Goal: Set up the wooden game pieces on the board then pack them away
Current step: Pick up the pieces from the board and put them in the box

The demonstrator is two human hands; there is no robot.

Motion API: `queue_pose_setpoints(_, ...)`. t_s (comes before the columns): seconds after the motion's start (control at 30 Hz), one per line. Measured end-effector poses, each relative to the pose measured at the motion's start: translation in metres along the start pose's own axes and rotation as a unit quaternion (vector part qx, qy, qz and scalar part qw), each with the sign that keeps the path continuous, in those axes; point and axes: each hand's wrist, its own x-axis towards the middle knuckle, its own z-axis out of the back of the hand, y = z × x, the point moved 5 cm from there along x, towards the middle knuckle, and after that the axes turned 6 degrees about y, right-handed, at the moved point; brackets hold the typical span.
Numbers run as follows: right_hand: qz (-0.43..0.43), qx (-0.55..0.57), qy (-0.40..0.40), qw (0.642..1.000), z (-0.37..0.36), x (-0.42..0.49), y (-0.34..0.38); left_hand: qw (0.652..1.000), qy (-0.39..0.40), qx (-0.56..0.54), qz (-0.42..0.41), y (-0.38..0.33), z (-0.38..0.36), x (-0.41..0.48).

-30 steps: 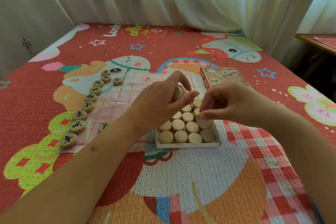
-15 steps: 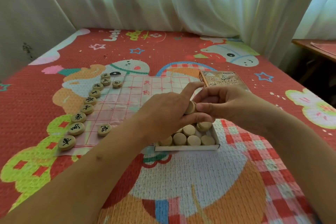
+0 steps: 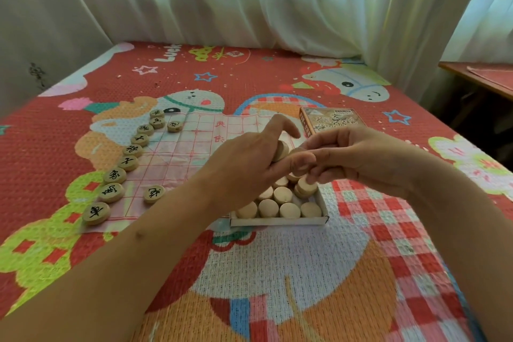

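A paper board (image 3: 194,153) with a red grid lies on the colourful mat. Several round wooden pieces with black characters line its left edge, from the nearest piece (image 3: 96,213) to the farthest piece (image 3: 157,113). Two more, one piece (image 3: 154,194) and another piece (image 3: 174,126), sit one column in. An open white box tray (image 3: 277,221) holds several blank-faced pieces (image 3: 268,207). Above it my left hand (image 3: 249,158) grips a held piece (image 3: 280,150) between thumb and fingers. My right hand (image 3: 352,155) meets it, its curled fingertips pinching a raised piece (image 3: 306,186) over the tray.
The printed box lid (image 3: 330,119) lies just behind the tray. White curtains (image 3: 277,3) hang along the far side of the bed. A wooden table (image 3: 485,78) stands at the right, beyond the mat's edge, and a pale wall (image 3: 27,36) closes off the left.
My left hand lifted a piece out of the tray and both hands came together above it. The pieces on the board have not moved.
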Motion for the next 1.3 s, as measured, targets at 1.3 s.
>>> queue_pose_setpoints(1.3,0.201,-0.451,-0.19,0.849,-0.059,0.007,0.054,0.976,-0.124,-0.121,0.129,0.105,0.091,-0.03)
